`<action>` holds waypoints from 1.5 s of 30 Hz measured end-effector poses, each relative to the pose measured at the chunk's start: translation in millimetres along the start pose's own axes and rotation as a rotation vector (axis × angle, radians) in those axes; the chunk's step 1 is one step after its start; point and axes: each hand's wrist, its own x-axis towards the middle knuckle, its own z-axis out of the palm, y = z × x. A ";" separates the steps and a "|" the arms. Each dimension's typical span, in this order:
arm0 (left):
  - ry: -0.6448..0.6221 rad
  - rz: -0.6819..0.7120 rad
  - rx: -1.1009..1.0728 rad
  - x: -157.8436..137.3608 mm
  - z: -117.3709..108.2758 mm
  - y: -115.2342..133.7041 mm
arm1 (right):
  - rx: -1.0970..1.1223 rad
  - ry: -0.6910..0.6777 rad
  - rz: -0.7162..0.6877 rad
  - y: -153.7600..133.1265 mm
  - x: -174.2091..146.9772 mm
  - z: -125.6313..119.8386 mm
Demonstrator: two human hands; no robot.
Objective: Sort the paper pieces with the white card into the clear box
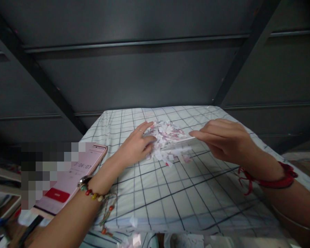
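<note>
A pile of small torn paper scraps (167, 132), white with pink and red bits, lies on a white checked cloth (155, 193). My left hand (138, 144) rests at the pile's left side, fingers apart and touching the scraps. From the right, my right hand (222, 139) pinches the end of a thin clear plastic piece (179, 140) with a whitish edge. This piece reaches over the near part of the pile, and some scraps lie in front of it. Whether it is a sheet or a bag, I cannot tell.
A pink phone (74, 175) showing a running timer lies left of my left forearm, partly blurred out. Dark panels (134, 75) with metal bars rise behind the table. Below the near edge, loose scraps (136, 239) and a pale container (183, 240) are partly seen.
</note>
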 end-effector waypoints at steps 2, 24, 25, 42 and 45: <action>0.005 0.002 0.000 0.2 -0.4 0.0 | 0.006 0.040 0.023 3.3 -2.0 -4.8; 0.030 0.120 -0.038 1.3 -0.3 3.7 | 0.108 -0.006 0.074 19.2 -9.1 -23.7; 0.030 0.124 -0.037 1.3 -0.3 3.8 | 0.126 0.001 0.083 18.6 -8.9 -24.9; 0.035 0.159 -0.043 0.9 0.6 4.1 | 0.246 0.012 0.105 10.2 -7.0 -17.3; 0.033 0.158 -0.046 0.9 0.2 4.3 | 0.361 0.015 0.100 8.1 -5.4 -16.8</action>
